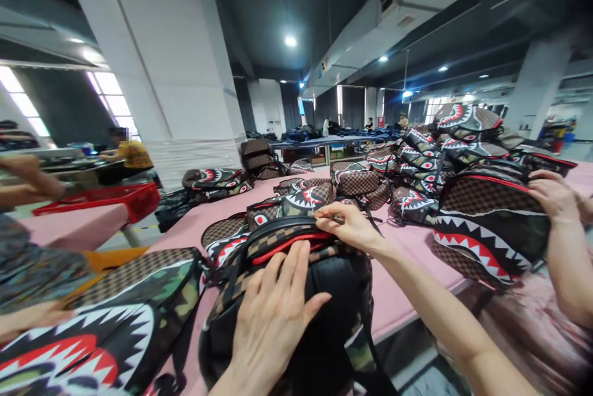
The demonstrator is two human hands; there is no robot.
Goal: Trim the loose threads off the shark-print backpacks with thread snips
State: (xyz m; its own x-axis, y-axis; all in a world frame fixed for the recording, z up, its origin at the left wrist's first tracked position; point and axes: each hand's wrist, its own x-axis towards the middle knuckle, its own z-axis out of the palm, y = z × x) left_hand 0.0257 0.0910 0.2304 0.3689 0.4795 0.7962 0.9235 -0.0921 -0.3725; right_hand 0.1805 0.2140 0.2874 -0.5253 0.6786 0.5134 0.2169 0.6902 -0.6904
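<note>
A black-backed backpack [319,297] with brown check panels and red trim along its top stands upright before me on the pink table. My left hand [273,315] lies flat against its padded back, fingers stretched and thumb apart, fingertips at the red trim. Thumb and fingers of my right hand [354,229] pinch together at the zipper [287,223] along the top edge; the exact bit between the fingertips is too small to make out. Just behind it lies another backpack [303,198] with a shark-mouth print.
The pink tabletop [393,285] carries several shark-print bags, with a tall stack [421,161] at the right. A co-worker's hand [553,195] holds a backpack [486,223] on the right. Another person's arm reaches over a camouflage bag [111,322] at left. A red crate [139,201] stands beyond.
</note>
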